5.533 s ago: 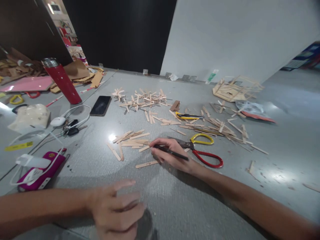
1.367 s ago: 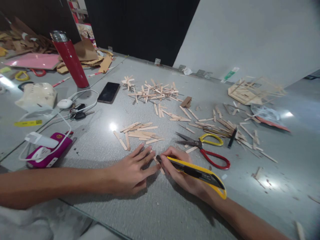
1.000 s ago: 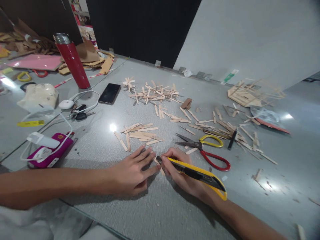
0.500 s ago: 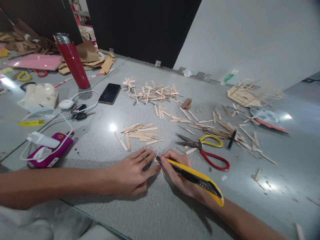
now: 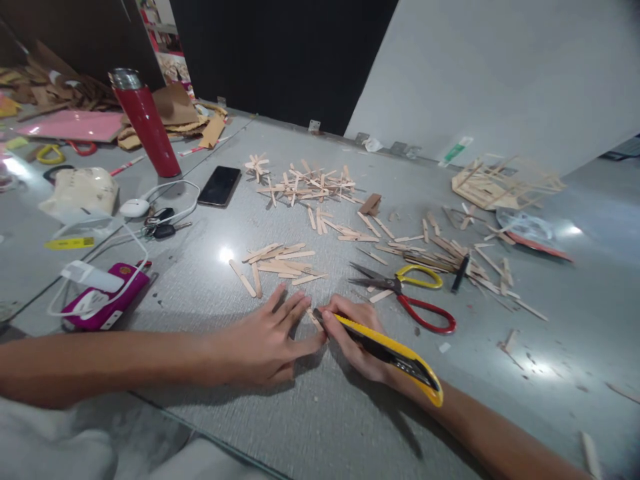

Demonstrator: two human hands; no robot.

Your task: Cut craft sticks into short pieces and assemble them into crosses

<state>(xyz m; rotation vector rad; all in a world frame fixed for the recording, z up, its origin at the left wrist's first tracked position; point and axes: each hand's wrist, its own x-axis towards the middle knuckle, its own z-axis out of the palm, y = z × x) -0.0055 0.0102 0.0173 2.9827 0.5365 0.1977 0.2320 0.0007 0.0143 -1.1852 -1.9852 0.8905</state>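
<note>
One small wooden stick (image 5: 314,319) lies on the table (image 5: 200,413) between the hands. The left hand (image 5: 265,340), fingers spread, presses it; the right hand (image 5: 355,337) grips a yellow cutter (image 5: 390,350), tip at the stick. Beyond lie a stick pile (image 5: 283,261) and scissors (image 5: 395,285); the red flask (image 5: 147,127) is capped, its contents hidden.

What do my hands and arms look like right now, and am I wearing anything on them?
Your left hand and right hand are bare: no gloves, and no rings that I can see. The left forearm and right forearm show no sleeve, watch, bracelet or clear marking as far as the picture's edges. Whatever covers your upper arms is out of view.
</note>
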